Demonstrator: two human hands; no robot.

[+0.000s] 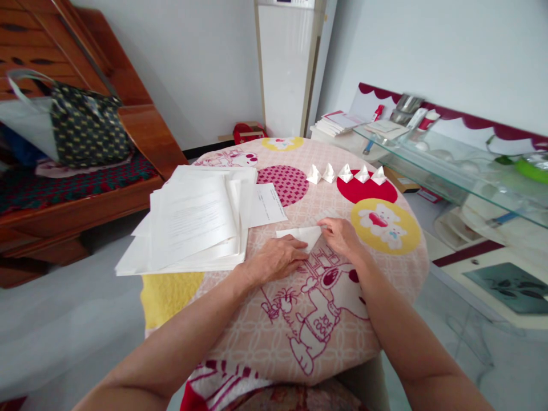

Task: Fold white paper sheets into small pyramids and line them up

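left hand point(276, 258) lies palm-down over the lower left edge of a folded, pointed piece of plain white paper point(307, 234), fingers close together; can't tell whether its thumb grips from below. right hand point(341, 235) has its fingertips closed on the paper's upper right corner. the paper sits between the two hands, low over a round table in a pale pink patterned cloth point(240, 337) — just above the dark pink line-drawn dog figure.

left of the hands: a big, uneven stack of white paper sheets point(192, 222), faint print on top. a white printed sheet point(268, 205) sticks out from its right side. beyond the right hand, five small white folded-paper pieces point(345, 173) stand in a row, near the far right edge — some on the solid red oval. glass shelf point(454, 180) with assorted items, off to the right.
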